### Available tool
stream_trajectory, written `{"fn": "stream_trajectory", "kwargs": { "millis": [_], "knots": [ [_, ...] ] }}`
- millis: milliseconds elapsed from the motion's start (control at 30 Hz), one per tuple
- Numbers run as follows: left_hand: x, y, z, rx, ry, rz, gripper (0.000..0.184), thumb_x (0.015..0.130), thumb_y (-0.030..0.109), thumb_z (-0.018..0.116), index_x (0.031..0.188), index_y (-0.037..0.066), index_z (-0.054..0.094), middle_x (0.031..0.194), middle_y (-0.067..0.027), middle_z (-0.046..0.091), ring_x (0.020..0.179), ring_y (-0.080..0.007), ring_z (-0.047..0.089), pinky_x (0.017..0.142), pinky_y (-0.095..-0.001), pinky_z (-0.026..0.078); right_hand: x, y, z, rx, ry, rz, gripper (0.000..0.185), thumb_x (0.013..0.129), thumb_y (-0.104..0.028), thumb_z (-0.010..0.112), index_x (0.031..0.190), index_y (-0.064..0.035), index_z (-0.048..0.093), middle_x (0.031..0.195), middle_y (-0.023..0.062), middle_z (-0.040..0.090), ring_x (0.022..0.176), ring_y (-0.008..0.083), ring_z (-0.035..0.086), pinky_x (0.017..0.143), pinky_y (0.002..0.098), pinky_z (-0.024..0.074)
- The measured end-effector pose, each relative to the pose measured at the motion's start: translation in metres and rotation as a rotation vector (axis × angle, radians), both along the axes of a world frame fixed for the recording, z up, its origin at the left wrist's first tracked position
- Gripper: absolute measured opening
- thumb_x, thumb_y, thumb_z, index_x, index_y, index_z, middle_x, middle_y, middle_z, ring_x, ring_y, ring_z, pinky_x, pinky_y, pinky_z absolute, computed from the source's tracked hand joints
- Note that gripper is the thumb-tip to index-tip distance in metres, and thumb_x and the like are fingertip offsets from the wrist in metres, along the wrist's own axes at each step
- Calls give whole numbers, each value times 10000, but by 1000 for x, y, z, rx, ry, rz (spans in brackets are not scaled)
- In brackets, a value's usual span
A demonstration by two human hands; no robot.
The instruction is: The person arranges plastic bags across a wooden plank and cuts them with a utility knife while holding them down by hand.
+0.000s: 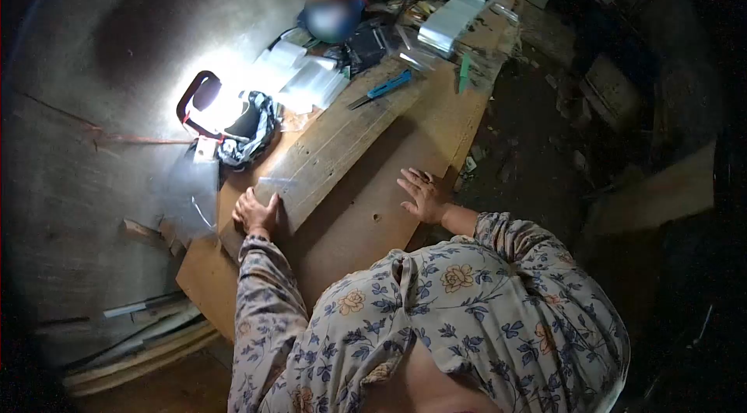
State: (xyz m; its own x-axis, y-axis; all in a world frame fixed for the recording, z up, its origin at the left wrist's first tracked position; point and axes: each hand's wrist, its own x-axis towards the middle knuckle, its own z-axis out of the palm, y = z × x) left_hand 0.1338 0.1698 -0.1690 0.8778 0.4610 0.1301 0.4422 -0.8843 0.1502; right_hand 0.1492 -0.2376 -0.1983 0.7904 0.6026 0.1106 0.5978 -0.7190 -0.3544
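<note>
The wooden plank (331, 164) lies on the worktop (436, 129), left grip (255, 212) resting on its near end; can't tell if it's clamped or just pressing. Right grip (422, 195) is spread open on the worktop. Plank looks stiff and fairly heavy, not fragile, so I'd hold it by the long edges. Blue cutter (389, 85) on top is in the way; lamp (205, 94) and plastic bags (315, 86) sit alongside.
</note>
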Motion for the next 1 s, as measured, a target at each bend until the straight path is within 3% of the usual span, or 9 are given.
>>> {"fn": "stream_trajectory", "kwargs": {
  "millis": [233,300,400,467,567,700,733,867,1000],
  "knots": [
    [-43,-44,9,31,22,109,745,628,616,546,1144,87,448,1105,-121,476,1106,-283,373,938,-458,203,35,-11,13,281,-103,-254,581,747,-259,585,1243,-80,338,1308,194,276,1170,368,313,962,451,264],
    [-50,-57,11,-3,49,141,758,629,624,540,1153,85,443,1115,-119,467,1114,-276,365,950,-457,191,68,-15,25,340,-265,-202,570,711,-157,605,1212,-32,363,1245,210,371,1089,389,406,880,417,377],
    [-57,-65,3,14,56,166,762,631,624,538,1162,86,439,1126,-118,456,1116,-274,362,954,-468,183,145,-9,33,136,-286,-206,547,731,-158,577,1227,-67,366,1262,180,367,1111,374,393,899,415,368],
    [-56,-67,2,39,59,153,766,639,620,534,1177,86,428,1150,-123,435,1129,-275,347,956,-479,175,175,0,48,24,81,-244,465,794,-152,477,1246,-124,369,1305,123,333,1170,341,330,946,399,325],
    [-38,-100,5,1,105,190,769,668,594,524,1249,113,372,1289,-148,312,1220,-287,240,973,-521,130,229,11,20,-167,-72,-105,426,835,-138,378,1258,-181,364,1351,66,276,1201,298,299,950,396,311],
    [-6,-152,7,-60,112,332,675,734,502,507,1298,177,327,1388,-142,162,1291,-307,90,989,-534,108,251,3,29,-235,-154,39,344,828,-147,385,1159,-177,474,1148,59,446,1067,276,419,878,394,357],
    [-4,-150,0,-100,64,271,618,754,459,499,1275,155,364,1375,-130,208,1283,-315,120,998,-505,125,268,6,6,-103,-253,101,288,819,-152,401,1074,-159,534,962,75,494,961,273,468,832,395,378],
    [-6,-152,-20,-108,-282,150,328,800,212,496,1087,64,549,1148,-137,500,1130,-309,407,945,-378,310,309,5,-52,114,-41,84,223,778,-137,505,990,-116,571,873,125,534,809,306,532,706,401,431],
    [2,-192,0,-47,-513,165,149,786,55,507,882,27,618,893,-168,606,861,-304,580,769,-354,454,333,15,-18,611,92,-68,357,742,-232,599,1047,-67,514,854,189,562,799,353,528,713,443,414]
  ]
}}
